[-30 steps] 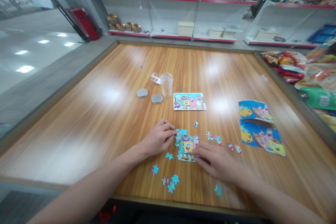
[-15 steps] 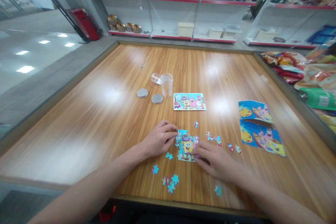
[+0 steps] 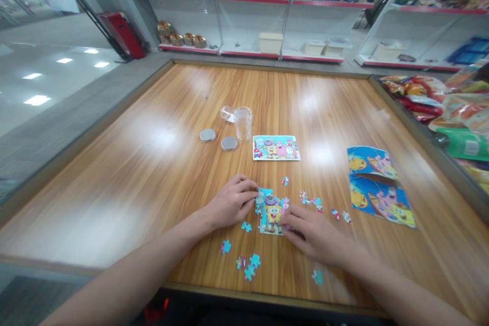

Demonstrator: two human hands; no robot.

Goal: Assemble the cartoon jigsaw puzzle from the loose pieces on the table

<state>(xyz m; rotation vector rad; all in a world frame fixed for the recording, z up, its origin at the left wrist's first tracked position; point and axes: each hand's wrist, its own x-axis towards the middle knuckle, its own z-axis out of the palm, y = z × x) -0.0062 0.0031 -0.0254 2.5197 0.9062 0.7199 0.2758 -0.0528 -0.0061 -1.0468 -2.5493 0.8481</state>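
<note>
A partly assembled jigsaw puzzle (image 3: 273, 213) with cartoon figures lies flat near the front of the table. At its left edge, my left hand (image 3: 235, 199) has its fingers curled, the tips touching the border. My right hand (image 3: 311, 229) is closed in a pinch at the lower right edge, over a pinkish puzzle piece mostly hidden by the fingers. Loose pieces lie around: a blue piece (image 3: 246, 226), another (image 3: 226, 246), a small cluster (image 3: 252, 267) in front, one piece (image 3: 317, 277) below my right wrist, and joined pieces (image 3: 311, 200) to the right.
Behind the puzzle lies a picture card (image 3: 276, 148). Farther left stand a clear plastic cup (image 3: 243, 123), a tipped clear container (image 3: 226, 113) and two silver lids (image 3: 207, 135). A folded blue printed sheet (image 3: 382, 198) rests at right, with snack packets (image 3: 416, 91) beyond the table edge.
</note>
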